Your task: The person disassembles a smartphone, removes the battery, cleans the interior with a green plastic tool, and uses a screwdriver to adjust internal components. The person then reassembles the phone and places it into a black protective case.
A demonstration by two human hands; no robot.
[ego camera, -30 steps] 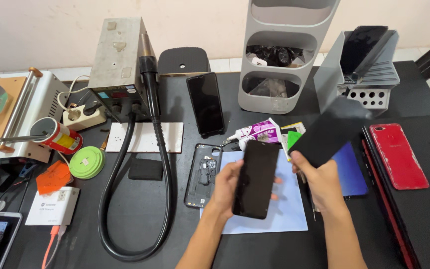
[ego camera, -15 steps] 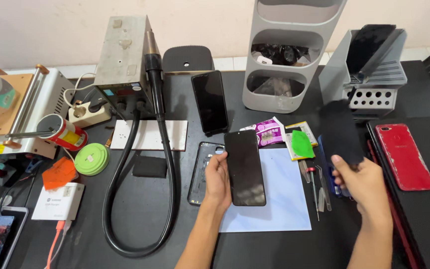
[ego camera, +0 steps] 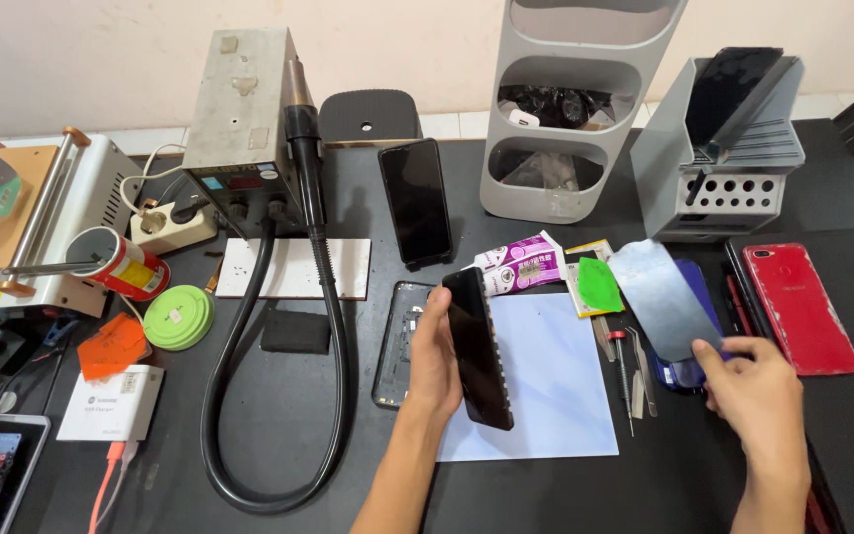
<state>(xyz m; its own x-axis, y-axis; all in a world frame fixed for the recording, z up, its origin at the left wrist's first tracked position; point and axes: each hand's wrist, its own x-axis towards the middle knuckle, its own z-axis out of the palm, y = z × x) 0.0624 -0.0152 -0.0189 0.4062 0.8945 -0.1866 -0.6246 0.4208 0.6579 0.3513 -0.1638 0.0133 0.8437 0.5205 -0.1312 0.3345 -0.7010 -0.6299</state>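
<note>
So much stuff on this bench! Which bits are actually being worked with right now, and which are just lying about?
In hand:
left hand grips the black phone screen
right hand lifts the grey film sheet

Lying about:
red phone
open phone frame
white paper sheet
green tape roll
hot-air station
grey shelf organiser

Around the white sheet (ego camera: 546,381): 2 hands, 1 black screen (ego camera: 478,348), 1 grey film (ego camera: 662,297), 1 red phone (ego camera: 800,307), 1 blue phone (ego camera: 689,368), 1 open frame (ego camera: 402,341), 2 glue tubes (ego camera: 518,262).
</note>
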